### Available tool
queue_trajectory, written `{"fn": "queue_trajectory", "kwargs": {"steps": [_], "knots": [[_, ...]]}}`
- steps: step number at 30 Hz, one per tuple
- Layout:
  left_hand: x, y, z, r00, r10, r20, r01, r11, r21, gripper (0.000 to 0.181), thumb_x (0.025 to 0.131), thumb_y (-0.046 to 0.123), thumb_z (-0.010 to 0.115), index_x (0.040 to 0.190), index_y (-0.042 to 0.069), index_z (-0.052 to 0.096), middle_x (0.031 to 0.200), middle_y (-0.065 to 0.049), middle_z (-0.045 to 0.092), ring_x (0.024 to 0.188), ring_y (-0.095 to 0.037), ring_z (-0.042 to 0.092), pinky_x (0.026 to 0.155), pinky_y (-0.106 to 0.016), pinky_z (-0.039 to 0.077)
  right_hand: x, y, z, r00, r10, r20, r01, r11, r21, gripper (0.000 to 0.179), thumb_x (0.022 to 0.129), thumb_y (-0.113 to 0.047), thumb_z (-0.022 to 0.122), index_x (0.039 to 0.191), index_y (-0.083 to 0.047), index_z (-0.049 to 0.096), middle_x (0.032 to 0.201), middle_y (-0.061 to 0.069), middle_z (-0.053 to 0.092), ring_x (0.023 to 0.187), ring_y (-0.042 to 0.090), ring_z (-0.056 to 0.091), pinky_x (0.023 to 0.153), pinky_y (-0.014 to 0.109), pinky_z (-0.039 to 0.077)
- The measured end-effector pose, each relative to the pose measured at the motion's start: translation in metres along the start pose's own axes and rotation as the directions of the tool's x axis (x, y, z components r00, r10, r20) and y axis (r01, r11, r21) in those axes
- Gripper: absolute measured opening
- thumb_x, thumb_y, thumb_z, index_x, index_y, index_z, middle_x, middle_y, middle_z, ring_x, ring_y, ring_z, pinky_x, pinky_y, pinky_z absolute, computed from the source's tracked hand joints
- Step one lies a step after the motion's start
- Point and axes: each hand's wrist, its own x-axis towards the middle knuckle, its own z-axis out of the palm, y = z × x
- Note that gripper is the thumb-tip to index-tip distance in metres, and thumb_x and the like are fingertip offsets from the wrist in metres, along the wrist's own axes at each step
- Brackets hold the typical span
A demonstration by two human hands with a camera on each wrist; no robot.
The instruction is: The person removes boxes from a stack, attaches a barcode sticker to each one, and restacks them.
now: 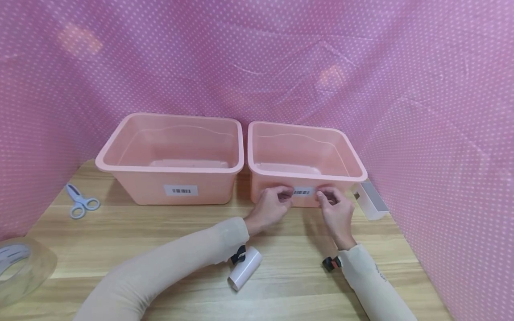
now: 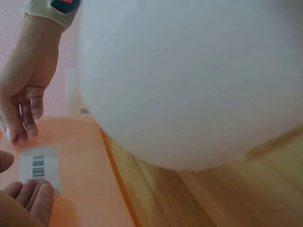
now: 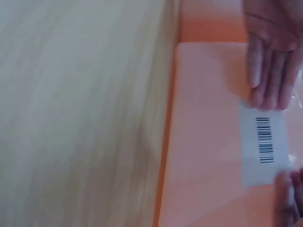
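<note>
"White barcode label (image 1: pixel 303 191) is seen on the front of the right-hand bin (image 1: pixel 297 174), long axis horizontal. Nearer hand?"

"Neither. Left end is touched by the left hand (image 1: pixel 268 208), straight-fingered, nothing gripped; right end is flanked by the right hand (image 1: pixel 338 215), pinch undetermined."

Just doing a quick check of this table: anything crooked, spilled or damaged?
Nothing clearly stands out. The left bin and right bin stand upright, with no visible damage or spill, and the left label looks level. With the left hand and right hand at its ends, the right label is harder to judge exactly.
</note>
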Motion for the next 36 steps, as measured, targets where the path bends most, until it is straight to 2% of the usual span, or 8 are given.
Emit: {"fn": "queue_trajectory", "kwargs": {"steps": [3, 6, 10, 18, 24, 27, 34, 36], "knots": [[0.002, -0.002, 0.001, 0.999, 0.015, 0.032, -0.014, 1.000, -0.013, 0.029, 0.088, 0.005, 0.072, 0.117, 0.002, 0.073, 0.111, -0.013, 0.077, 0.098, -0.021, 0.075, 0.087, -0.025, 0.061, 0.002, 0.000, -0.001, 0.983, 0.104, 0.152, -0.130, 0.976, 0.172, 0.019, 0.095, -0.009, 0.070, 0.104, 0.007, 0.071, 0.094, 0.020, 0.077, 0.077, 0.005, 0.074, 0.070, 0.022, 0.063], [0.003, -0.002, 0.000, 0.997, 0.012, 0.073, -0.009, 0.999, -0.033, 0.029, 0.088, 0.005, 0.073, 0.117, 0.000, 0.072, 0.113, -0.014, 0.077, 0.100, -0.022, 0.075, 0.088, -0.025, 0.061, 0.005, -0.002, -0.002, 0.948, 0.151, 0.279, -0.216, 0.951, 0.219, 0.026, 0.098, -0.011, 0.066, 0.111, 0.012, 0.068, 0.096, 0.009, 0.079, 0.085, 0.006, 0.075, 0.077, 0.025, 0.064], [0.008, 0.004, -0.003, 0.992, -0.011, 0.126, 0.024, 0.994, -0.104, 0.031, 0.089, 0.005, 0.072, 0.120, 0.000, 0.071, 0.117, -0.014, 0.076, 0.105, -0.024, 0.074, 0.090, -0.024, 0.060, 0.011, -0.007, -0.004, 0.909, 0.165, 0.384, -0.271, 0.931, 0.244, 0.031, 0.100, -0.011, 0.063, 0.116, 0.015, 0.064, 0.096, 0.000, 0.078, 0.089, 0.009, 0.075, 0.080, 0.027, 0.064], [0.015, 0.013, -0.005, 0.982, -0.061, 0.177, 0.086, 0.987, -0.138, 0.034, 0.091, 0.011, 0.073, 0.124, 0.005, 0.071, 0.123, -0.010, 0.075, 0.106, -0.021, 0.074, 0.086, -0.019, 0.060, 0.019, -0.017, -0.007, 0.881, 0.143, 0.452, -0.280, 0.927, 0.251, 0.033, 0.099, -0.012, 0.061, 0.120, 0.014, 0.063, 0.096, -0.007, 0.077, 0.092, 0.011, 0.075, 0.081, 0.028, 0.064], [0.013, 0.008, 0.000, 0.979, -0.077, 0.187, 0.108, 0.981, -0.164, 0.030, 0.090, 0.006, 0.072, 0.120, 0.001, 0.072, 0.112, -0.014, 0.077, 0.102, -0.025, 0.075, 0.083, -0.020, 0.061, 0.017, -0.013, -0.006, 0.856, 0.182, 0.484, -0.322, 0.920, 0.225, 0.032, 0.099, -0.008, 0.061, 0.119, 0.017, 0.062, 0.095, 0.001, 0.079, 0.087, 0.013, 0.076, 0.082, 0.037, 0.065], [0.014, 0.010, 0.000, 0.981, -0.071, 0.180, 0.102, 0.980, -0.170, 0.031, 0.090, 0.006, 0.072, 0.120, 0.001, 0.072, 0.111, -0.014, 0.078, 0.101, -0.024, 0.075, 0.083, -0.020, 0.061, 0.017, -0.014, -0.007, 0.856, 0.191, 0.481, -0.322, 0.924, 0.206, 0.032, 0.099, -0.009, 0.061, 0.119, 0.015, 0.063, 0.096, 0.001, 0.079, 0.088, 0.012, 0.076, 0.083, 0.036, 0.065], [0.018, 0.023, -0.003, 0.986, -0.057, 0.158, 0.084, 0.982, -0.167, 0.030, 0.090, 0.010, 0.073, 0.119, 0.006, 0.072, 0.118, -0.010, 0.076, 0.106, -0.021, 0.073, 0.087, -0.021, 0.060, 0.021, -0.025, -0.010, 0.899, 0.131, 0.418, -0.246, 0.941, 0.234, 0.028, 0.098, -0.008, 0.060, 0.114, 0.015, 0.064, 0.093, -0.008, 0.077, 0.088, 0.010, 0.075, 0.079, 0.028, 0.064], [0.018, 0.023, -0.003, 0.986, -0.068, 0.155, 0.095, 0.981, -0.170, 0.029, 0.090, 0.010, 0.073, 0.119, 0.005, 0.073, 0.118, -0.010, 0.076, 0.105, -0.022, 0.074, 0.085, -0.021, 0.060, 0.021, -0.024, -0.009, 0.899, 0.124, 0.419, -0.241, 0.940, 0.240, 0.028, 0.098, -0.007, 0.061, 0.115, 0.016, 0.064, 0.093, -0.008, 0.077, 0.088, 0.010, 0.075, 0.079, 0.028, 0.064]]}}
